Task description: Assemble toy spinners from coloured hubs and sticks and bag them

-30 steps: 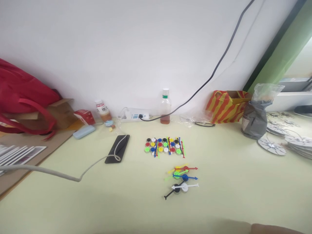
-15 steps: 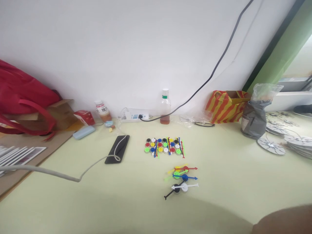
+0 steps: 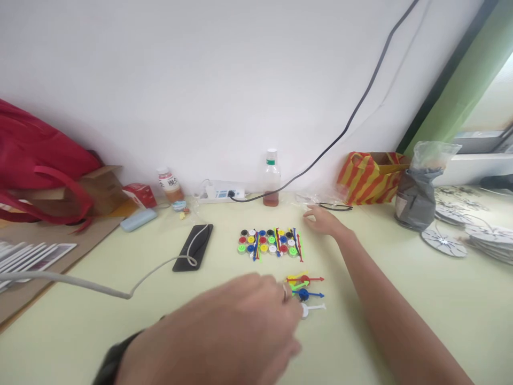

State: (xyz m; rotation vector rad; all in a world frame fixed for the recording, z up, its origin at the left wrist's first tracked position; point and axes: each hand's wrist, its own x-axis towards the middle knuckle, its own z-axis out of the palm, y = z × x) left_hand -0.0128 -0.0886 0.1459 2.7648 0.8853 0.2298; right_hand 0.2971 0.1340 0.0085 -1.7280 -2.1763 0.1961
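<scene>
My left hand (image 3: pixel 224 326), with a ring and a dark wristband, reaches over the loose arrow spinners. Its fingers bend downward and their tips are hidden. Past its knuckles show a red spinner (image 3: pixel 305 279), a blue spinner (image 3: pixel 303 294), a white spinner (image 3: pixel 305 310) and parts of yellow and green ones. My right hand (image 3: pixel 323 220) lies farther back, fingers partly stretched, near a clear plastic bag (image 3: pixel 306 198) and dark-framed glasses (image 3: pixel 335 207). Left of it, several round coloured bases (image 3: pixel 263 240) form rows with thin arrows (image 3: pixel 277 241) laid among them.
A black phone (image 3: pixel 193 247) with a grey cable lies left of the rows. Along the wall stand a bottle (image 3: pixel 271 179), a power strip (image 3: pixel 220 191), a striped bag (image 3: pixel 371 179) and a grey bag (image 3: pixel 417 198). White discs (image 3: pixel 444 241) lie at the right.
Both hands have come into view: the left over the loose spinners, covering the black one, the right toward the clear bag. The rows of bases look the same.
</scene>
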